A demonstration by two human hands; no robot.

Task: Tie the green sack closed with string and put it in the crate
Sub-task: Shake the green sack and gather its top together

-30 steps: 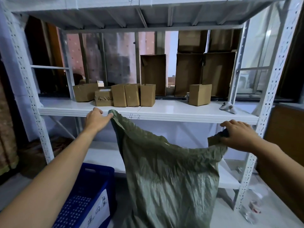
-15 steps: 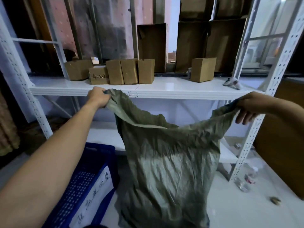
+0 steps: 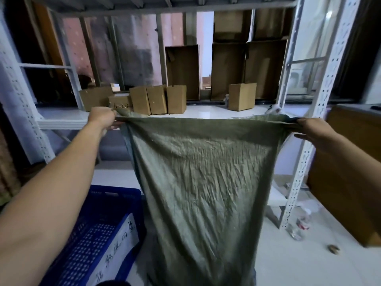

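White metal shelving [image 3: 313, 129], cardboard boxes [image 3: 177, 99] on shelf, window behind, pale floor [image 3: 299, 265].

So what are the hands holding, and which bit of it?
The green sack, by its top edge: the left hand grips one top corner, the right hand the other.

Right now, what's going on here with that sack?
A person holds the green sack up in front of a white shelf, left hand gripping one top corner, right hand the other, the top edge stretched taut. It is not tied yet and no string shows. The blue crate sits on the floor below the left arm.
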